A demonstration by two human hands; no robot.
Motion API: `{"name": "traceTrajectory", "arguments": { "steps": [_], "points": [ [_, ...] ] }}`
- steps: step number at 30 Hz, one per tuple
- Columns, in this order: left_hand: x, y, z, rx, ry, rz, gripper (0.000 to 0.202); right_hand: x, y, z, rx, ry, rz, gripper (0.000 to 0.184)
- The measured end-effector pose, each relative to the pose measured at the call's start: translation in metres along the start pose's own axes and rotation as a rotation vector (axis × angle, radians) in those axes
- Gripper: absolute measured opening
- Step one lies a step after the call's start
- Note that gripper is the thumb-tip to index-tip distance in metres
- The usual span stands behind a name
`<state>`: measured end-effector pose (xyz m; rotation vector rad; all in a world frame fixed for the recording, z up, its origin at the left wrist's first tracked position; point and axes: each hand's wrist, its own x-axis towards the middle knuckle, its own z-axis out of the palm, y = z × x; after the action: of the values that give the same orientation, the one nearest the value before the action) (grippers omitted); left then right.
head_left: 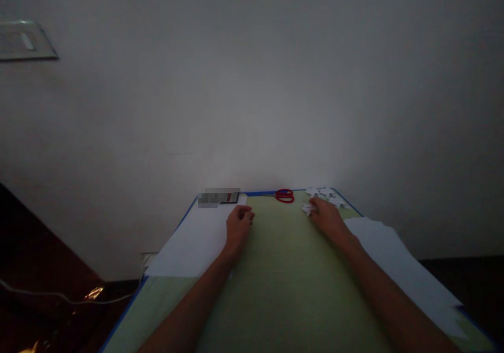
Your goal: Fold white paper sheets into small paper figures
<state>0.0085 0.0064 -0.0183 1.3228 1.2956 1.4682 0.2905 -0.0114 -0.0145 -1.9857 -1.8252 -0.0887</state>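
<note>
My left hand [238, 226] lies with its fingers curled at the right edge of a white paper sheet [192, 242], on the green mat [287, 269]. My right hand [326, 216] reaches to the far right of the mat, its fingertips on a heap of small white paper scraps [325, 195]. Whether those fingers pinch a scrap is not clear. Red-handled scissors [284, 195] lie at the far edge of the mat, between the two hands and touched by neither.
More white paper [401, 269] lies along the mat's right side. A small dark card [228, 197] sits at the far edge, left of the scissors. A plain wall stands close behind the table. White cable [59, 298] runs over the dark floor at the left.
</note>
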Motion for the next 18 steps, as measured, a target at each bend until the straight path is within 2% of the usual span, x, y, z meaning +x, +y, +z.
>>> {"name": "traceTrajectory", "arguments": {
  "steps": [2, 8, 18],
  "points": [
    [0.0, -0.001, -0.001, 0.007, 0.002, 0.001, 0.015, 0.001, 0.004, 0.0, 0.004, 0.0, 0.006, 0.038],
    [0.0, -0.004, -0.002, 0.013, -0.002, 0.018, 0.015, 0.005, 0.019, 0.004, 0.019, -0.022, 0.022, 0.031],
    [0.004, -0.01, -0.003, 0.048, -0.006, 0.044, 0.012, 0.002, 0.034, 0.01, 0.031, 0.013, 0.163, 0.03]
  ]
}}
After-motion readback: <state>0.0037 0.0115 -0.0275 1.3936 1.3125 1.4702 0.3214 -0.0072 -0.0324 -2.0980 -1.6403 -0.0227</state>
